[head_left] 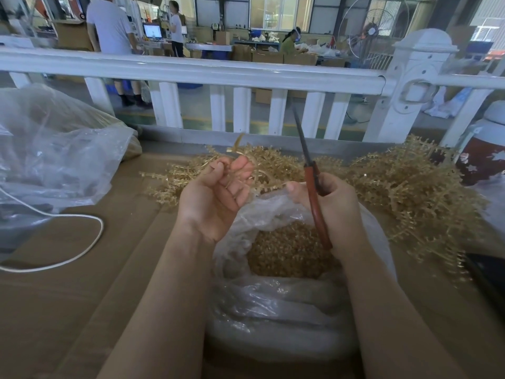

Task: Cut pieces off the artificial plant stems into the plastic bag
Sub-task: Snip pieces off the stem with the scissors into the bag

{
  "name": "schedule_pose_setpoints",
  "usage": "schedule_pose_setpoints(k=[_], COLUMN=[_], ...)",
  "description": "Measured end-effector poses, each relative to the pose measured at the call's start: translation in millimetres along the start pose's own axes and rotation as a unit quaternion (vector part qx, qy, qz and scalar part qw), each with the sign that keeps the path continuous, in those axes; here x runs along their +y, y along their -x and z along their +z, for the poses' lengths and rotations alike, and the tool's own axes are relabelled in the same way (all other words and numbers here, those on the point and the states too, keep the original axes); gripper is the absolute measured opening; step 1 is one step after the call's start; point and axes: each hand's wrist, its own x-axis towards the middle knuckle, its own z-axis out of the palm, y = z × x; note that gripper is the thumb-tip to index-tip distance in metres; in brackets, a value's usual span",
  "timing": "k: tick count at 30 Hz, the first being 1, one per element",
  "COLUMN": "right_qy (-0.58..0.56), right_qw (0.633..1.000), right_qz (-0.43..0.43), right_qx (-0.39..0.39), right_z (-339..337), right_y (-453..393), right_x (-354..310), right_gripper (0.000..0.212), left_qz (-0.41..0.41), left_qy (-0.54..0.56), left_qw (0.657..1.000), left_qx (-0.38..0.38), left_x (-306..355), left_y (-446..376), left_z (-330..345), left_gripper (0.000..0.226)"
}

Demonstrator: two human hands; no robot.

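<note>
A clear plastic bag (276, 310) stands open in front of me, holding a heap of small golden cut pieces (287, 253). Above its left rim my left hand (213, 198) is palm up, its fingers curled round a thin golden stem (237, 144) that sticks up past the fingertips. My right hand (338, 212) grips red-handled scissors (314, 192) over the bag's right rim; the dark blades point up and look closed. A pile of golden artificial plant stems (404, 187) lies on the table behind the bag, spreading to the right.
A large clear bag (49, 160) sits at the left, with a white cord (82, 217) looping on the brown cardboard table top (82, 296). A white railing (191, 72) runs behind the table. A red and white container (483, 157) stands at right. People work far behind.
</note>
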Motion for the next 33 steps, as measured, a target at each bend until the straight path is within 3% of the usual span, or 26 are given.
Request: schedule_pose_setpoints(k=[2, 5, 9, 25, 30, 33], right_qy=[-0.029, -0.077, -0.166, -0.188, -0.170, -0.161], right_qw=[0.999, 0.994, 0.980, 0.976, 0.979, 0.983], right_qz=[0.005, 0.007, 0.014, 0.011, 0.009, 0.011], right_qx=[-0.031, -0.077, -0.111, -0.110, -0.109, -0.082], right_z=[-0.7, 0.3, -2.5, -6.1, -6.2, -6.2], right_y=[1.3, 5.2, 8.4, 10.2, 8.6, 6.9], right_x=[-3.6, -11.1, -18.5, -22.8, -19.7, -15.7], right_gripper=[0.033, 0.052, 0.035, 0.027, 0.026, 0.020], left_qz=[-0.014, -0.019, 0.000, 0.026, 0.055, 0.119], left_qy=[0.045, 0.036, 0.010, 0.015, 0.021, 0.042], left_qw=[0.999, 0.999, 0.999, 0.997, 0.998, 0.991], left_qx=[-0.011, -0.024, -0.043, -0.069, -0.031, 0.042], left_x=[0.8, -1.2, -4.1, -4.4, 1.4, 17.4], left_y=[0.5, 0.0, -1.1, -2.4, 0.1, 4.3], left_z=[1.5, 3.0, 3.8, 3.4, 4.6, -0.7], left_gripper=[0.030, 0.028, 0.029, 0.029, 0.028, 0.027])
